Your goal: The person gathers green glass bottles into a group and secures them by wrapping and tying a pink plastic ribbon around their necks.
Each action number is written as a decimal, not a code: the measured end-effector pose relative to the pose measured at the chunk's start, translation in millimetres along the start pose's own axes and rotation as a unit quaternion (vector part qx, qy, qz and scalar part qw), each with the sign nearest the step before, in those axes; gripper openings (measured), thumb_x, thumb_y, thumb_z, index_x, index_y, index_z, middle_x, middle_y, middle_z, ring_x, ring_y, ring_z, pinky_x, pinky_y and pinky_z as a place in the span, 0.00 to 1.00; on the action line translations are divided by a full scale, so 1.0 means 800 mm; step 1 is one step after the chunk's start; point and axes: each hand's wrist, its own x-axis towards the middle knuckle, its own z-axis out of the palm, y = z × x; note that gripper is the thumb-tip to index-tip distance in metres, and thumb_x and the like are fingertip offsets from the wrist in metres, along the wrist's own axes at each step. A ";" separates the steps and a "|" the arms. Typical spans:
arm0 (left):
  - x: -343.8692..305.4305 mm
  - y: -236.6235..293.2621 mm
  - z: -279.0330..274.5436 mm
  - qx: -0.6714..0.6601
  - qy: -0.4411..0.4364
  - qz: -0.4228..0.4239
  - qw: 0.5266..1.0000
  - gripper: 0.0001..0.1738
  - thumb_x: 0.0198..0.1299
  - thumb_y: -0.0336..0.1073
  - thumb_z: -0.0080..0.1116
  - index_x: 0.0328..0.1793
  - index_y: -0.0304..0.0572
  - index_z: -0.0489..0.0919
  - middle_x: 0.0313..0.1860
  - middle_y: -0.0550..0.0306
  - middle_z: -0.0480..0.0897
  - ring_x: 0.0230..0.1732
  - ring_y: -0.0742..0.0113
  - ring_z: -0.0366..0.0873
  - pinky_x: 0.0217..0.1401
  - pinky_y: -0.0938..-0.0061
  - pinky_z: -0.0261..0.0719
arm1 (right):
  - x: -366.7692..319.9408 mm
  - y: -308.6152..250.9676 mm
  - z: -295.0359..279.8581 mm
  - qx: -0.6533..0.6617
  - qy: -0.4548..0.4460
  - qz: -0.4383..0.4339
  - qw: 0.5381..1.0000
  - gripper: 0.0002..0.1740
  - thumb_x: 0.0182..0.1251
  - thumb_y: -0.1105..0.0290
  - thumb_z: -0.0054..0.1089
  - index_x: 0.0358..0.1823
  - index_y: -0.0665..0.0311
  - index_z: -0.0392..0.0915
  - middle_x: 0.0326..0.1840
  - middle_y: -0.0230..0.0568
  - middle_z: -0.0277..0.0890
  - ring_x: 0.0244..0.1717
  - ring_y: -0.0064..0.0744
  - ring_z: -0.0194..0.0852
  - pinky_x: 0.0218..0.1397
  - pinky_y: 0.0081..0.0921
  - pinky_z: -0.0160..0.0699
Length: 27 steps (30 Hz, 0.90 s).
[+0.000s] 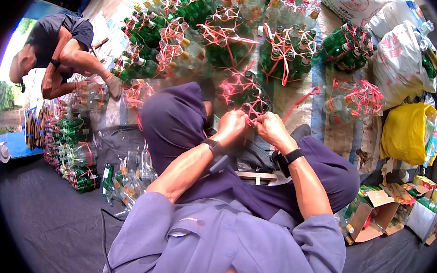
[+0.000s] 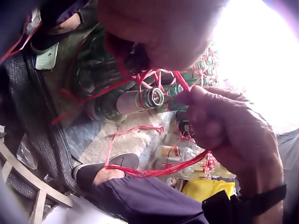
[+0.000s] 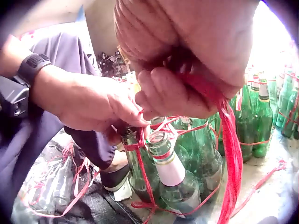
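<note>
Between the person's knees stands a bundle of green bottles [image 1: 247, 90], its necks laced with red plastic cord [image 3: 231, 154]. The left hand [image 1: 232, 126] pinches cord at a bottle neck on the bundle's near side; in the right wrist view the left hand [image 3: 88, 102] has thumb and fingertips on it. Close beside it, the right hand [image 1: 273, 129] grips the cord with curled fingers, a long tail hanging from it. In the left wrist view the right hand [image 2: 229, 126] pinches a taut strand above an open bottle mouth [image 2: 155, 97].
More tied bottle bundles [image 1: 290, 53] stand ahead. To the right are white sacks [image 1: 403, 63], a yellow bag [image 1: 406, 132] and cardboard boxes [image 1: 375, 213]. Loose clear bottles [image 1: 129, 178] lie at the left, where another person [image 1: 65, 49] bends over bundles.
</note>
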 end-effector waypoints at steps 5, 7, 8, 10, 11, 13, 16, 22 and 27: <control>-0.003 0.002 -0.003 -0.056 -0.015 -0.026 0.998 0.17 0.68 0.43 0.53 0.38 0.37 0.85 0.30 0.39 0.84 0.36 0.44 0.85 0.41 0.55 0.79 | -0.001 -0.013 -0.011 0.054 -0.104 0.043 0.992 0.12 0.62 0.69 0.61 0.29 0.72 0.84 0.22 0.54 0.79 0.29 0.52 0.84 0.37 0.40 0.82; -0.003 0.000 -0.001 -0.050 -0.006 -0.021 0.998 0.17 0.68 0.43 0.53 0.38 0.37 0.85 0.30 0.40 0.85 0.36 0.45 0.86 0.40 0.56 0.79 | 0.001 -0.005 -0.004 0.063 -0.141 0.013 0.988 0.13 0.60 0.66 0.62 0.26 0.71 0.83 0.17 0.49 0.77 0.25 0.44 0.84 0.35 0.39 0.81; -0.003 -0.001 0.000 -0.044 0.003 -0.016 0.999 0.17 0.68 0.42 0.53 0.39 0.37 0.85 0.30 0.41 0.85 0.35 0.47 0.86 0.40 0.57 0.79 | 0.001 -0.003 0.000 0.062 -0.142 0.013 0.988 0.13 0.60 0.66 0.62 0.26 0.71 0.83 0.17 0.49 0.77 0.25 0.44 0.84 0.35 0.39 0.81; -0.002 -0.004 0.001 -0.045 -0.001 -0.011 0.999 0.16 0.68 0.42 0.54 0.39 0.37 0.85 0.29 0.41 0.85 0.34 0.48 0.86 0.39 0.58 0.79 | 0.003 -0.005 0.003 0.034 -0.109 -0.045 0.992 0.14 0.58 0.65 0.62 0.21 0.69 0.82 0.15 0.45 0.76 0.21 0.38 0.81 0.33 0.39 0.79; -0.001 -0.006 0.001 -0.046 -0.005 -0.006 0.999 0.16 0.68 0.42 0.54 0.39 0.37 0.85 0.29 0.42 0.85 0.33 0.49 0.86 0.39 0.59 0.79 | 0.004 -0.010 0.002 0.033 -0.110 -0.046 0.992 0.14 0.58 0.65 0.62 0.21 0.69 0.82 0.15 0.45 0.76 0.21 0.38 0.81 0.33 0.39 0.79; -0.001 -0.008 0.002 -0.049 -0.007 -0.010 0.999 0.16 0.68 0.42 0.54 0.39 0.38 0.85 0.28 0.43 0.85 0.32 0.50 0.85 0.38 0.60 0.78 | 0.007 -0.022 -0.004 0.019 -0.142 0.014 0.990 0.14 0.57 0.65 0.61 0.20 0.67 0.83 0.14 0.43 0.77 0.18 0.36 0.79 0.31 0.37 0.78; -0.001 -0.011 0.005 -0.064 -0.004 -0.010 0.998 0.15 0.68 0.41 0.54 0.39 0.38 0.85 0.28 0.43 0.84 0.30 0.51 0.83 0.37 0.61 0.78 | 0.012 -0.044 -0.014 0.042 -0.153 0.076 0.984 0.13 0.56 0.65 0.61 0.20 0.67 0.84 0.14 0.42 0.77 0.19 0.36 0.80 0.30 0.37 0.78; -0.003 -0.013 0.006 -0.071 0.020 0.007 0.997 0.14 0.68 0.39 0.53 0.37 0.37 0.84 0.29 0.41 0.83 0.32 0.50 0.84 0.38 0.60 0.78 | 0.024 -0.020 0.017 0.019 -0.037 0.026 0.999 0.14 0.58 0.65 0.60 0.20 0.65 0.85 0.14 0.43 0.78 0.20 0.37 0.81 0.31 0.39 0.80; -0.001 -0.012 0.008 -0.052 0.038 0.007 0.998 0.15 0.68 0.39 0.53 0.37 0.36 0.83 0.30 0.38 0.83 0.34 0.49 0.85 0.38 0.58 0.78 | 0.032 -0.028 0.016 -0.018 0.044 0.047 0.998 0.13 0.58 0.66 0.59 0.22 0.66 0.85 0.16 0.50 0.78 0.23 0.48 0.82 0.35 0.41 0.82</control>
